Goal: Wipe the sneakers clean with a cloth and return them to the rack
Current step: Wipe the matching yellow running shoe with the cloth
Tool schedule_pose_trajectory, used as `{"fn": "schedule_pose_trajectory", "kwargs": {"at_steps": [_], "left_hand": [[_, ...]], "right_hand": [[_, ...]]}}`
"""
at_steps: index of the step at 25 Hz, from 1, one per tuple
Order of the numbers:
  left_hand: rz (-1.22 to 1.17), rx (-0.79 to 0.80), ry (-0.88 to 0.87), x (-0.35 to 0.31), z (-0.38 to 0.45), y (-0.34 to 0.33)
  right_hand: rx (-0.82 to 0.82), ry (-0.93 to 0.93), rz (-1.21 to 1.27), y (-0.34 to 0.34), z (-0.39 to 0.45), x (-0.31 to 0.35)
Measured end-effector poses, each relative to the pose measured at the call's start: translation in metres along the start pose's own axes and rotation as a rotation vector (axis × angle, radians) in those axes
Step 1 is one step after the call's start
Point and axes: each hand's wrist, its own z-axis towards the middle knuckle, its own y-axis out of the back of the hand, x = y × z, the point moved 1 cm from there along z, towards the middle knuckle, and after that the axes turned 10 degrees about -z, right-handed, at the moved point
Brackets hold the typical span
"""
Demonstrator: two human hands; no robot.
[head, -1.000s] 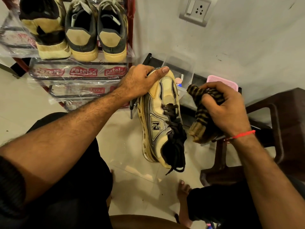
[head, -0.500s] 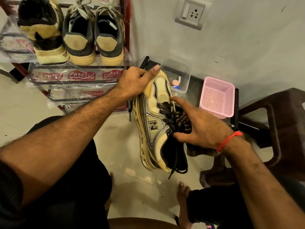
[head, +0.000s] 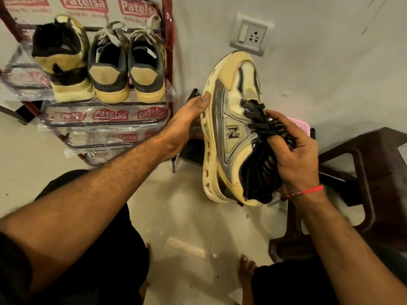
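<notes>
A cream and silver sneaker [head: 231,137] with black laces hangs in the air, toe up and sole to the left. My left hand [head: 187,126] grips its sole edge, thumb on the rim. My right hand [head: 293,150] holds a striped brown cloth [head: 284,133] bunched against the laces and tongue. The red metal shoe rack [head: 167,51] stands at the upper left. On its shelf sit a matching cream sneaker [head: 63,62] and a grey and tan pair [head: 127,64], heels toward me.
A dark brown plastic stool [head: 365,172] stands at the right. Behind my right hand shows a corner of a pink basket [head: 301,124]. A wall socket [head: 251,38] is above the sneaker. My knees and bare foot [head: 246,267] are below, on pale floor tiles.
My right hand brought the cloth from the right onto the sneaker's laces. The sneaker has risen and tilted more upright, and my left hand has shifted from the toe to the sole edge.
</notes>
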Motion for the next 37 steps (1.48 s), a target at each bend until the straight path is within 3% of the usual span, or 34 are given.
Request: {"fn": "schedule_pose_trajectory", "kwargs": {"at_steps": [6,9,13,16,19,21,24,27,29,33,37], "left_hand": [[-0.114,0.181,0.176,0.015,-0.030,-0.024],[-0.216,0.131,0.175,0.011,-0.044,-0.034],[-0.181,-0.046,0.099,-0.005,-0.053,-0.027],[-0.113,-0.134,0.075,-0.003,-0.055,-0.016],[-0.016,-0.188,0.121,0.004,-0.042,-0.006],[0.056,-0.193,0.130,0.010,-0.036,-0.005],[0.200,-0.145,0.133,0.014,-0.032,-0.010],[0.341,-0.091,0.110,0.014,-0.030,-0.008],[0.424,-0.053,0.125,0.015,-0.032,-0.008],[0.456,0.005,0.133,0.016,-0.034,-0.013],[0.233,0.059,0.111,0.016,-0.034,-0.009]], "right_hand": [[-0.189,-0.262,0.485,0.003,-0.002,0.008],[-0.162,-0.255,0.413,0.004,-0.003,0.019],[0.000,-0.245,0.236,0.012,-0.001,0.024],[-0.079,-0.261,0.085,0.029,0.004,0.019],[-0.081,-0.148,0.007,0.034,0.003,0.023],[0.092,0.036,-0.081,0.020,-0.005,0.033],[0.333,0.387,-0.414,-0.013,-0.019,0.036],[0.428,0.671,-0.768,-0.032,-0.029,0.009],[0.436,0.630,-0.792,-0.028,-0.024,-0.003],[0.266,0.366,-0.707,-0.006,-0.004,-0.008],[0.405,0.581,-0.683,-0.027,-0.030,0.008]]}}
